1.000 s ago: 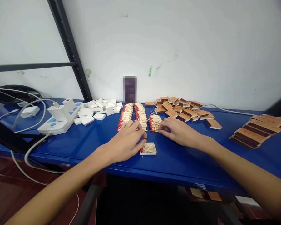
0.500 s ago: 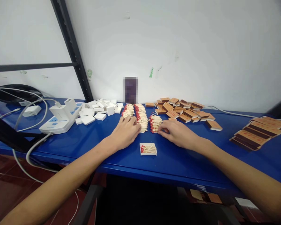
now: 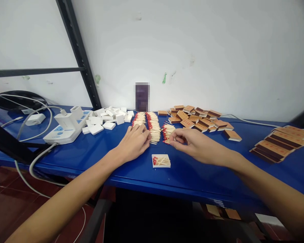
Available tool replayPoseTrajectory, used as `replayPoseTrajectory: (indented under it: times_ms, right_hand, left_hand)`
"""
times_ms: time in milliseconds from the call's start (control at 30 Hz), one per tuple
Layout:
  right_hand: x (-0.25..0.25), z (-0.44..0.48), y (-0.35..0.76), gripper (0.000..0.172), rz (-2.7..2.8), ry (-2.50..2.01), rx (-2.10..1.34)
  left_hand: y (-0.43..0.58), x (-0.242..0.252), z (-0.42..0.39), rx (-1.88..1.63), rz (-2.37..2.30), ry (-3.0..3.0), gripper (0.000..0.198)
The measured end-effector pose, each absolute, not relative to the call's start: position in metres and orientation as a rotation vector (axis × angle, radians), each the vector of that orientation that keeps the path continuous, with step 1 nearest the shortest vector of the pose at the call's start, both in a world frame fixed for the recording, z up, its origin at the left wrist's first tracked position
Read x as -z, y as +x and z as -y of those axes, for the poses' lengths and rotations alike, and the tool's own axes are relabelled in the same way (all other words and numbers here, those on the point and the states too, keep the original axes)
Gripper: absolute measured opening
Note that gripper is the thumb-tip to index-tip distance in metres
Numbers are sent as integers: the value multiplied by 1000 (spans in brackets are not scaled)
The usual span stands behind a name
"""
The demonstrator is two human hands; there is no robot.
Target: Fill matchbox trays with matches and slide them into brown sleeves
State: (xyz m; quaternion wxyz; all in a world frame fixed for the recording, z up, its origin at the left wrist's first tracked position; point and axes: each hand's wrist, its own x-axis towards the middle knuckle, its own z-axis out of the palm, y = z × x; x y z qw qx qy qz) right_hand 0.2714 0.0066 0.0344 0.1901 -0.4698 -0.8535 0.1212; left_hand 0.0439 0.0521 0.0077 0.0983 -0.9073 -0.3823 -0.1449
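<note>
My left hand (image 3: 134,141) rests with curled fingers on the blue table, its fingertips hidden against the near ends of the left row of red-headed matches (image 3: 139,118) and the middle row of matches (image 3: 154,127). My right hand (image 3: 188,141) bends thumb and forefinger into a pinch at the near right side of a shorter pile of matches (image 3: 168,131). Anything between those fingertips is too small to make out. Between and in front of both hands lies a white matchbox tray (image 3: 161,161), partly filled with loose matches, heads to the left.
White trays (image 3: 101,119) lie heaped at the left behind my left hand. Matchbox sleeves (image 3: 192,118) are piled at the back right, with a row of sleeves (image 3: 281,143) farther right. A power strip (image 3: 66,133) with plugs and cables stands left, beside a black frame post (image 3: 78,50).
My right hand has shifted slightly, its fingertips closing more at the shorter match pile. My left hand has drawn slightly left, away from the middle row. The tray still holds matches.
</note>
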Motion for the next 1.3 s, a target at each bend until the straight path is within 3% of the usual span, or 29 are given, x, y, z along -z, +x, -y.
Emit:
replayPoseTrajectory:
  times_ms: [167,267,500,1067,1300]
  right_hand:
    - [-40,6,256,19,2453,-1335,-495]
    - [-37,-3,266,17,2379,-1415,-362]
    - [-17,-36,300,14,2448,-1474,-5]
    - [-20,-22,286,21,2462,-1362,-94]
    - [-33,16,253,12,2513,-1302,-335]
  left_hand:
    - [40,-12,-47,702,1123,-2750,8]
    - [41,-16,-39,804,1059,-2940,5]
    - [45,-15,-34,637,1047,-3040,12]
    - [43,-4,-57,367,1086,-2746,19]
    - [42,0,-59,380,1102,-2743,20]
